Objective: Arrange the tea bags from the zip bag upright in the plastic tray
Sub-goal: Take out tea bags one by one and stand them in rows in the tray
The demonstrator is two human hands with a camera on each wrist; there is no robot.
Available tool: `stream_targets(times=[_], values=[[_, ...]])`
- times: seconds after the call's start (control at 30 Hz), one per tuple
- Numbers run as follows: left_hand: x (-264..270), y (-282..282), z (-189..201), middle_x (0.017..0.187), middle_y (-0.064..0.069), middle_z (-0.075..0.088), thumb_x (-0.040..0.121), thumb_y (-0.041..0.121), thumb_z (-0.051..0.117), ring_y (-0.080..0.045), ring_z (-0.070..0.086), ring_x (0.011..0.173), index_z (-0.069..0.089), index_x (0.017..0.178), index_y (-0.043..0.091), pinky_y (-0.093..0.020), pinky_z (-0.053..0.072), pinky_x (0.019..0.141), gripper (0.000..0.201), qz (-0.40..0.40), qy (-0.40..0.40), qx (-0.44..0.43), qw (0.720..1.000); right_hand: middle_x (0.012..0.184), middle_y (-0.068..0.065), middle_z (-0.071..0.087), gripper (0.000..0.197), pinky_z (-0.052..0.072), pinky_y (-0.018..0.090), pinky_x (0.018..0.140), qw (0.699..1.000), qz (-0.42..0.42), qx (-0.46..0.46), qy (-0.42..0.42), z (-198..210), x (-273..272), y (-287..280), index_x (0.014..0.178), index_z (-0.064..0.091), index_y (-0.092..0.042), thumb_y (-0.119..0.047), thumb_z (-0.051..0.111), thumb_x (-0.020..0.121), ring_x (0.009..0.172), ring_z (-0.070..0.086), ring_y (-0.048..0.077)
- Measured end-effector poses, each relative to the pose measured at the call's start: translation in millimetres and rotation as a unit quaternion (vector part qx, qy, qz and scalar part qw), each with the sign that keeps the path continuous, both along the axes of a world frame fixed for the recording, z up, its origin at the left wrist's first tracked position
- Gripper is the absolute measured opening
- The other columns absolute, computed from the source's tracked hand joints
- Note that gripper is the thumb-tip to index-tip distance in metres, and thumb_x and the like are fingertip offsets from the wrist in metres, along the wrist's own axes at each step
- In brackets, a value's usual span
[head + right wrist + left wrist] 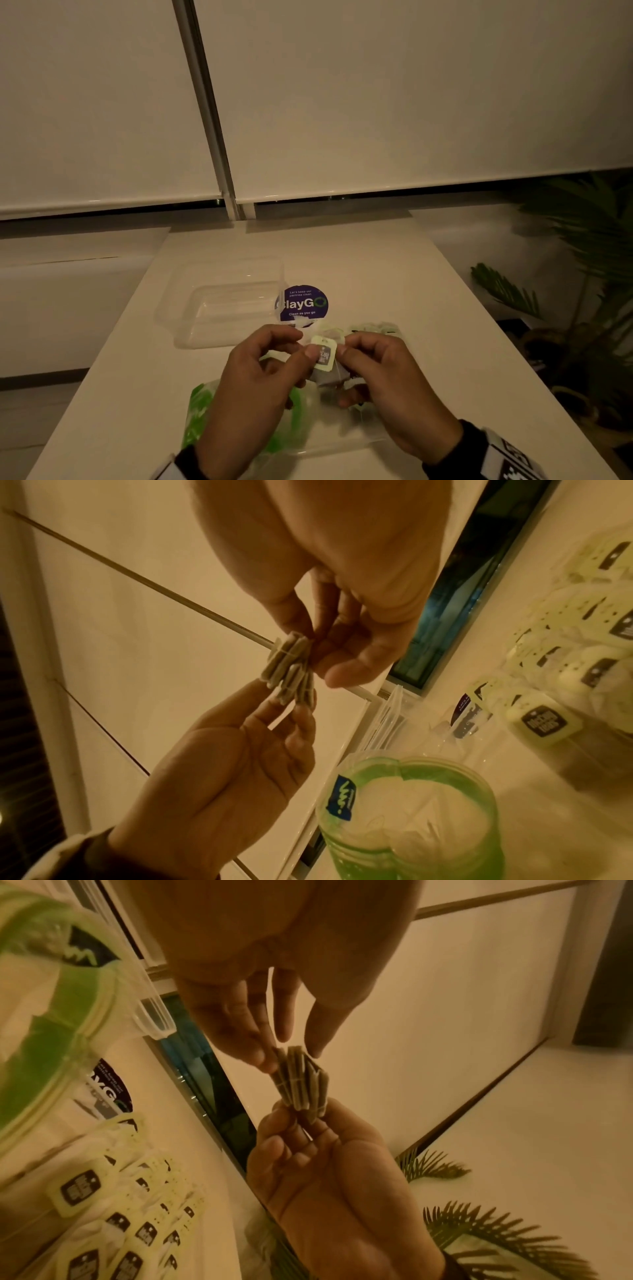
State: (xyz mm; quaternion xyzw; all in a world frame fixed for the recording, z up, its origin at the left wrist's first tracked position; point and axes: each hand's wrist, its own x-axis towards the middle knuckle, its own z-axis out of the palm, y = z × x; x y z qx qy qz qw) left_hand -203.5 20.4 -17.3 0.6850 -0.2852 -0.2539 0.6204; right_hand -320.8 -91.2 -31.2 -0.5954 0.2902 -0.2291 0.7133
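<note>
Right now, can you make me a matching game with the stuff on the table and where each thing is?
Things:
1. small stack of tea bags
2. plastic tray
3. zip bag
4. round purple sticker

Places:
A. flat on the table, just right of the tray
B. pinched between both hands
C. lying under the hands, nearest the person
D. left of the sticker, nothing inside

Pairs: 1-B, 2-D, 3-C, 4-A

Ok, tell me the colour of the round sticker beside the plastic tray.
Purple with white lettering, the round sticker shows best in the head view.
</note>
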Motion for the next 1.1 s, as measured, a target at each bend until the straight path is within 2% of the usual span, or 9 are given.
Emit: stream_targets(times=[0.17, 0.27, 0.37, 0.6, 0.7, 0.77, 0.83, 0.97, 1.1], values=[[4.3, -3.8, 3.5, 0.085, 0.008, 0.062, 0.073, 0.014, 0.08, -0.01, 0.059, 0.062, 0.073, 0.09, 0.033, -0.012, 0.044, 0.053, 0.026, -0.013, -0.156, 0.02, 0.988, 0.078, 0.014, 0.069, 0.016, 0.053, 0.032, 0.052, 1.0, 0.001, -0.013, 0.003, -4.6, -4.4, -1.7, 0.083, 0.071, -0.004, -0.01, 0.061, 0.093, 0.066, 0.064, 0.018], [6.6, -5.9, 8.1, 0.09, 0.011, 0.063, 0.075, 0.01, 0.077, -0.012, 0.062, 0.068, 0.073, 0.088, 0.032, -0.018, 0.048, 0.057, 0.026, -0.052, -0.199, 0.035, 0.978, 0.078, 0.014, 0.069, 0.016, 0.054, 0.033, 0.052, 1.0, 0.005, -0.017, 0.001, -4.2, -5.8, -2.5, 0.082, 0.072, -0.006, -0.01, 0.061, 0.093, 0.066, 0.066, 0.019], [8.8, -8.5, 12.0, 0.088, 0.011, 0.067, 0.077, 0.008, 0.075, -0.011, 0.064, 0.067, 0.073, 0.088, 0.026, -0.031, 0.052, 0.059, 0.021, -0.088, -0.191, 0.056, 0.976, 0.079, 0.015, 0.071, 0.018, 0.054, 0.032, 0.053, 1.0, 0.013, -0.025, 0.0, -4.4, -7.7, -3.9, 0.081, 0.073, -0.008, -0.01, 0.06, 0.094, 0.068, 0.067, 0.024], [22.9, -9.0, 17.3, 0.081, -0.005, 0.071, 0.077, -0.002, 0.074, -0.018, 0.061, 0.068, 0.076, 0.087, 0.025, -0.03, 0.056, 0.073, 0.029, -0.137, -0.105, 0.077, 0.982, 0.072, 0.01, 0.062, 0.019, 0.055, 0.034, 0.053, 0.999, 0.007, -0.031, 0.011, -8.8, -9.6, -5.2, 0.074, 0.067, -0.006, -0.009, 0.063, 0.092, 0.062, 0.059, 0.023], [24.8, -7.9, 20.9, 0.08, -0.002, 0.073, 0.079, 0.004, 0.074, -0.018, 0.065, 0.071, 0.076, 0.085, 0.024, -0.021, 0.054, 0.07, 0.021, -0.144, -0.115, 0.085, 0.979, 0.078, 0.022, 0.064, 0.017, 0.055, 0.033, 0.052, 0.999, 0.004, -0.033, 0.011, -9.5, -10.1, -6.8, 0.08, 0.066, 0.003, -0.009, 0.062, 0.092, 0.063, 0.06, 0.026], [20.2, -8.1, 23.6, 0.083, 0.003, 0.072, 0.079, 0.014, 0.076, -0.014, 0.066, 0.072, 0.075, 0.085, 0.026, -0.017, 0.051, 0.063, 0.013, -0.131, -0.137, 0.093, 0.977, 0.079, 0.02, 0.067, 0.017, 0.056, 0.034, 0.053, 0.999, 0.005, -0.041, 0.011, -9.0, -9.9, -6.7, 0.081, 0.068, 0.002, -0.009, 0.062, 0.092, 0.063, 0.061, 0.026], [17.1, -9.9, 22.5, 0.083, 0.004, 0.07, 0.073, 0.017, 0.081, -0.015, 0.065, 0.069, 0.074, 0.083, 0.026, -0.021, 0.052, 0.06, 0.015, -0.114, -0.153, 0.096, 0.977, 0.077, 0.019, 0.064, 0.017, 0.057, 0.035, 0.055, 0.999, 0.007, -0.049, 0.011, -8.2, -9.1, -5.9, 0.082, 0.068, 0.001, -0.01, 0.062, 0.092, 0.064, 0.061, 0.027], [21.7, -12.3, 17.2, 0.073, -0.003, 0.067, 0.071, 0.01, 0.082, -0.015, 0.062, 0.063, 0.072, 0.08, 0.025, -0.024, 0.052, 0.06, 0.02, -0.112, -0.168, 0.096, 0.975, 0.073, 0.013, 0.062, 0.017, 0.055, 0.034, 0.054, 0.998, 0.009, -0.053, 0.017, -9.1, -6.6, -5.3, 0.079, 0.067, 0.0, -0.01, 0.063, 0.092, 0.064, 0.06, 0.029], [28.6, -10.5, 21.6, 0.073, -0.008, 0.068, 0.074, 0.002, 0.078, -0.016, 0.063, 0.065, 0.074, 0.08, 0.021, -0.023, 0.053, 0.065, 0.021, -0.149, -0.149, 0.093, 0.973, 0.086, 0.029, 0.064, 0.015, 0.055, 0.033, 0.054, 0.999, 0.019, -0.035, 0.015, -9.8, -6.2, -4.8, 0.084, 0.065, 0.005, -0.009, 0.064, 0.091, 0.066, 0.06, 0.027]])
